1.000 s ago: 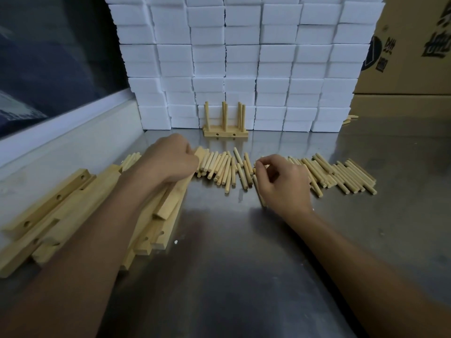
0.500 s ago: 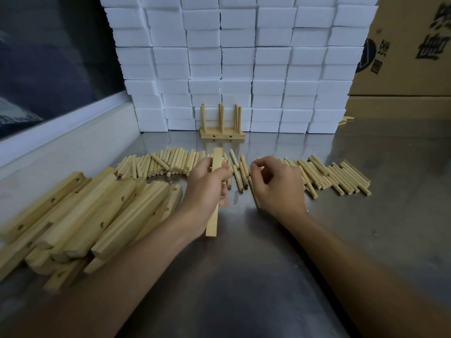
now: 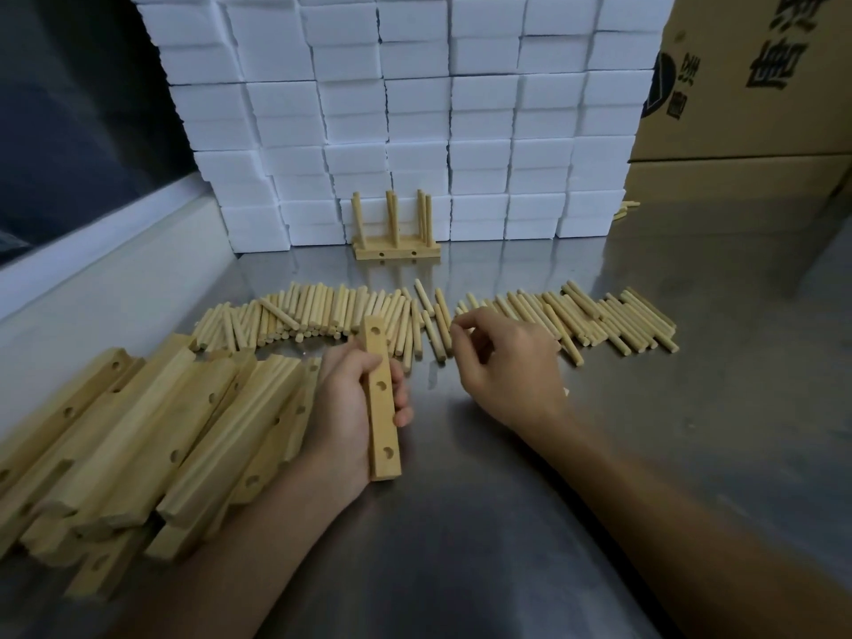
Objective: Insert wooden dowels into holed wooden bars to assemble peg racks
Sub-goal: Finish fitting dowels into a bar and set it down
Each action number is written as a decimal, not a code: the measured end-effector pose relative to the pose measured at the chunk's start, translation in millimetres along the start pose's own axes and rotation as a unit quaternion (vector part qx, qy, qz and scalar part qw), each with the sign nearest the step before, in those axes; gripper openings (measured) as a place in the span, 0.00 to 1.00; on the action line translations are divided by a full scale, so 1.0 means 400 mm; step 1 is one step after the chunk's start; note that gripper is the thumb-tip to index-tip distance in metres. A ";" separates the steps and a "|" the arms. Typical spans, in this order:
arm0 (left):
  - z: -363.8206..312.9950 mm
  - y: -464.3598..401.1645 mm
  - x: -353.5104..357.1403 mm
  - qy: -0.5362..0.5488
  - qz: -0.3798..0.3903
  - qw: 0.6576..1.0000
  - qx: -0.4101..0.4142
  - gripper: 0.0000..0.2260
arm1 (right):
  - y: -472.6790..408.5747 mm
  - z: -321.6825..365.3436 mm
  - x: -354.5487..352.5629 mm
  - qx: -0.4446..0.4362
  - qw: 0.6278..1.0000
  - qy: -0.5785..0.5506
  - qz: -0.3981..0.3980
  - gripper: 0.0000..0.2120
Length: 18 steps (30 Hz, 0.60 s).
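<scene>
head view: the left hand (image 3: 343, 408) has its fingers closed around a holed wooden bar (image 3: 381, 398), held lengthwise just above the steel desk (image 3: 484, 546), holes facing up. the right hand (image 3: 502, 366) hovers over the row of loose dowels (image 3: 461, 315), fingers curled and pinched together; whether they grip a dowel i cannot tell. a pile of holed bars (image 3: 138, 435) lies left of the left hand. a finished peg rack (image 3: 396, 237) stands against stacked white foam blocks (image 3: 415, 108), beside cardboard boxes (image 3: 747, 108).
</scene>
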State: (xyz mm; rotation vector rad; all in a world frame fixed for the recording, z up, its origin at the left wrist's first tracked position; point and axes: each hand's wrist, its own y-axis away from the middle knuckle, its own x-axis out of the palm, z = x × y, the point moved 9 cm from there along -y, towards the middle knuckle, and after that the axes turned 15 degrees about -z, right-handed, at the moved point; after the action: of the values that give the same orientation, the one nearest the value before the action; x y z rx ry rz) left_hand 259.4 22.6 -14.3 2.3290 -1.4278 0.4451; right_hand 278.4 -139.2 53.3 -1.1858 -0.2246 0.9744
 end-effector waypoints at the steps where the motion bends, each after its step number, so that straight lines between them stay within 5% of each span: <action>1: -0.004 0.000 -0.004 0.002 -0.005 1.000 0.009 0.07 | 0.004 0.003 -0.004 -0.001 1.000 0.001 -0.006 0.04; 18: -0.052 0.002 -0.010 -0.031 -0.025 0.994 0.105 0.07 | 0.027 -0.035 0.051 0.019 0.986 0.141 0.091 0.11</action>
State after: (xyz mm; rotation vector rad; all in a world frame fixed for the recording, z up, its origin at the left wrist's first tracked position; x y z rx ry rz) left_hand 255.5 35.2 2.5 2.5588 -1.4055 0.5364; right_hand 293.5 -133.0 31.8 -1.3086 0.1285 0.9506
